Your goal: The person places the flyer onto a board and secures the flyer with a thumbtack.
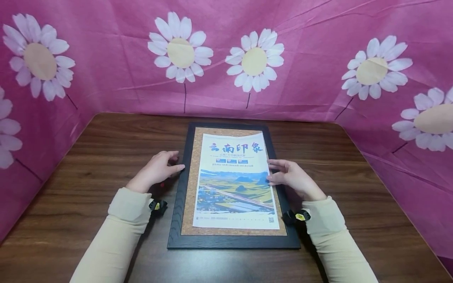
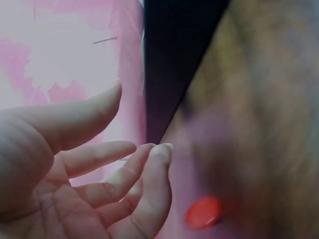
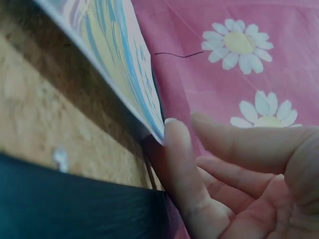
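Note:
A cork board with a dark wooden frame lies on the table. On its cork rests a poster with blue Chinese lettering above a landscape picture. My left hand is at the frame's left edge, thumb apart from loosely bent fingers, holding nothing. Beside it on the table is a small round red thing, blurred. At the poster's right edge, my right hand has its index fingertip against the paper; in the right wrist view the thumb stands apart. The poster's edge is raised off the cork there.
A brown wood-grain table surrounds the board. Pink cloth with white daisies hangs behind and at both sides. A small whitish thing, too blurred to name, shows on the cork near the frame. Each wrist wears a small black device.

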Motion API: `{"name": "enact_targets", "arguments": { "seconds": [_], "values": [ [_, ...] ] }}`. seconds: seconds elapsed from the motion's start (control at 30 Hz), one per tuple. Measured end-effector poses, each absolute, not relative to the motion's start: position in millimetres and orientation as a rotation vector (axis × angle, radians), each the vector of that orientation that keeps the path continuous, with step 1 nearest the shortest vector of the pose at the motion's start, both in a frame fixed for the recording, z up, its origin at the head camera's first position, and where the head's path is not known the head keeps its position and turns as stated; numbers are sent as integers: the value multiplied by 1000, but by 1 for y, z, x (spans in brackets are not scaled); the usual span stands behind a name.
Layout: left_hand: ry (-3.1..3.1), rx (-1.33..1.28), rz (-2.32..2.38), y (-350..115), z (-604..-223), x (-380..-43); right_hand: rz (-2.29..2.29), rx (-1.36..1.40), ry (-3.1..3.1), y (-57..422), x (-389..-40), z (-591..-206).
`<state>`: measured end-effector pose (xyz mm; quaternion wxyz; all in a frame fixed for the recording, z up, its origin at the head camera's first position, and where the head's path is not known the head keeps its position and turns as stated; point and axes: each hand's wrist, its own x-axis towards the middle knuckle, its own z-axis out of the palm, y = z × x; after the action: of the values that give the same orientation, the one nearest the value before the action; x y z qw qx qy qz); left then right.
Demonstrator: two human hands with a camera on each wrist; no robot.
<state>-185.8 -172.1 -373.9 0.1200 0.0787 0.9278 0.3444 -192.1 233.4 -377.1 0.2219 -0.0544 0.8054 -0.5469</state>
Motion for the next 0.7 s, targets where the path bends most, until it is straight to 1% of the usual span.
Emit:
{"name": "enact_targets", "arguments": {
  "seconds": [0.7],
  "values": [
    [2664, 287, 732, -204, -353, -175, -1429, -148, 2365, 235, -190, -369]
  ]
}}
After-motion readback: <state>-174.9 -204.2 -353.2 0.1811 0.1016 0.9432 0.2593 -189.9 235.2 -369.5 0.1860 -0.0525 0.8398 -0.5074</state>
